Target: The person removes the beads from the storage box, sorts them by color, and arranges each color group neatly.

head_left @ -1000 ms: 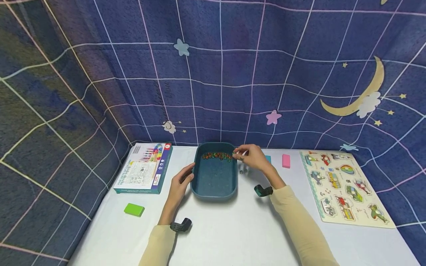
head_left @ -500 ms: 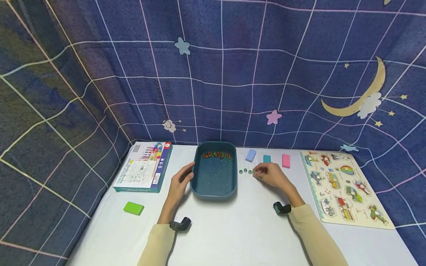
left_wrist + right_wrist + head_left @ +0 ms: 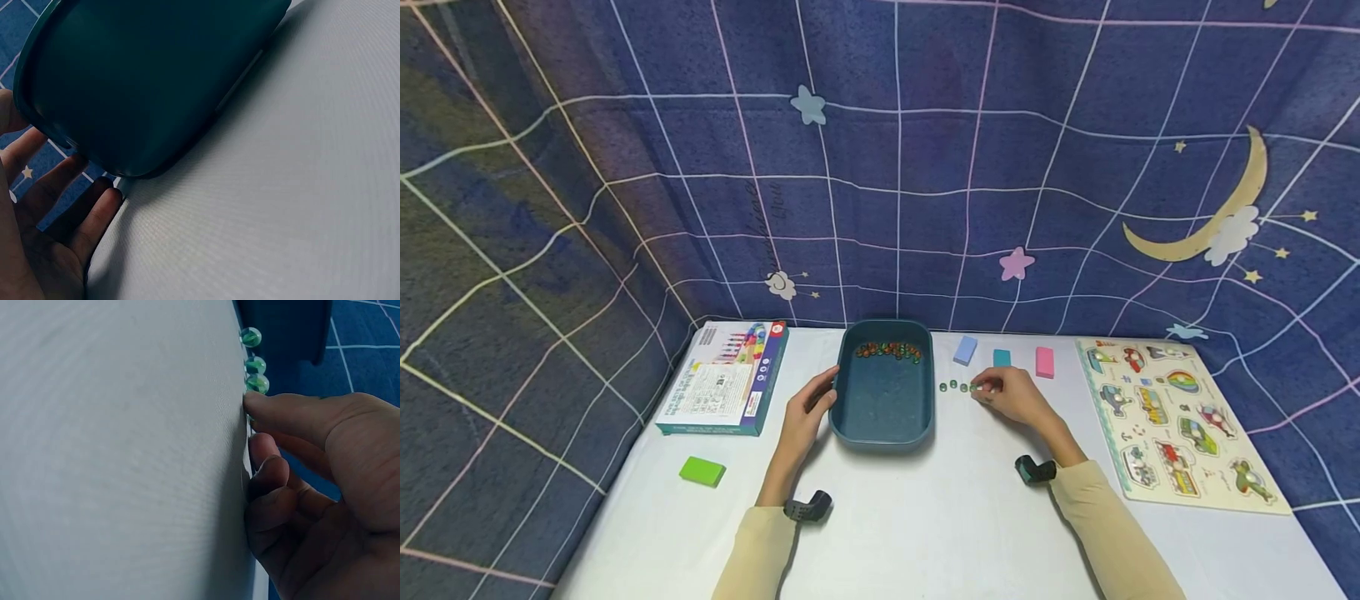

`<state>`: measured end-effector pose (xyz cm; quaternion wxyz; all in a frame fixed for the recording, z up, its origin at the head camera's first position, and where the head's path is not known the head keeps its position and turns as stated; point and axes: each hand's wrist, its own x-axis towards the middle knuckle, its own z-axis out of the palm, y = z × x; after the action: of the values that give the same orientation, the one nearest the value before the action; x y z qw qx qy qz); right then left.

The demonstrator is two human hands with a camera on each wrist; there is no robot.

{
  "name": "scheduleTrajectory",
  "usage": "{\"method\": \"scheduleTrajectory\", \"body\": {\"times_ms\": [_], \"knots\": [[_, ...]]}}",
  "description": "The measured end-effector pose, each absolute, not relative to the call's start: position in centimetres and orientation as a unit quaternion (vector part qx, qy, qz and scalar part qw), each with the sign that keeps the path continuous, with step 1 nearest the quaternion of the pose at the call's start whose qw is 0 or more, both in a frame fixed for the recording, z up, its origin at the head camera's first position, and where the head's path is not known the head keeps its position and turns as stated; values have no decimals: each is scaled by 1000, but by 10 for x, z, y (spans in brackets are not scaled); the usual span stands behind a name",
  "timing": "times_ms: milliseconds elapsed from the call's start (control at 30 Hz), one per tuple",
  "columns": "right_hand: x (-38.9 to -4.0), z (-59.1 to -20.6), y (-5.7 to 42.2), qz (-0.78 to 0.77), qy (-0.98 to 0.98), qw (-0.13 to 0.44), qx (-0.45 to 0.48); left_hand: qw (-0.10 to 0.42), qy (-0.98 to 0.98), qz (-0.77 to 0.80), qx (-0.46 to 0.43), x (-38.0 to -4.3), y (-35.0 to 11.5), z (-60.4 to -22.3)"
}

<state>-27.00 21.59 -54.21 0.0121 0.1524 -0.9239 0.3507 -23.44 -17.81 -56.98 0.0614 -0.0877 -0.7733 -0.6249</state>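
Observation:
A dark teal bin (image 3: 883,408) stands mid-table, with several orange and green marbles (image 3: 889,351) gathered toward its far end. My left hand (image 3: 805,414) rests against its left wall; in the left wrist view the fingers (image 3: 97,219) lie fairly straight along the bin's side. Right of the bin, clear-and-green marbles (image 3: 953,385) form a short row on the table. At the row's right end my right hand (image 3: 1013,395) pinches one more marble at table level. The thumb mostly hides that marble in the right wrist view, where three row marbles (image 3: 257,383) show beyond it.
Blue (image 3: 965,350), teal (image 3: 1002,357) and pink blocks (image 3: 1044,362) lie behind the right hand. A picture puzzle board (image 3: 1180,425) is at the right. A boxed set (image 3: 722,379) and green block (image 3: 702,472) lie left. A patterned curtain (image 3: 880,167) backs the table.
My right hand has moved from the bin's right rim, rightward and nearer, down to the end of the marble row with a marble. It hardly moves in the last half second. My left hand stays put.

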Motion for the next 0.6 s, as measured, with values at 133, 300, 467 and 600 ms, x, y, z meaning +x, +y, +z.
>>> {"method": "scheduleTrajectory", "body": {"times_ms": [133, 300, 467, 600], "knots": [[-270, -542, 216, 353, -923, 11, 153, 62, -772, -627, -87, -234, -179, -569], [-271, -539, 216, 359, -919, 7, 159, 63, -771, -628, -84, -234, -179, -569], [-274, -524, 212, 373, -913, 6, 163, 61, -776, -622, -82, -235, -179, -571], [-279, -500, 196, 387, -906, 16, 170, 65, -774, -624, -85, -235, -179, -571]]}}
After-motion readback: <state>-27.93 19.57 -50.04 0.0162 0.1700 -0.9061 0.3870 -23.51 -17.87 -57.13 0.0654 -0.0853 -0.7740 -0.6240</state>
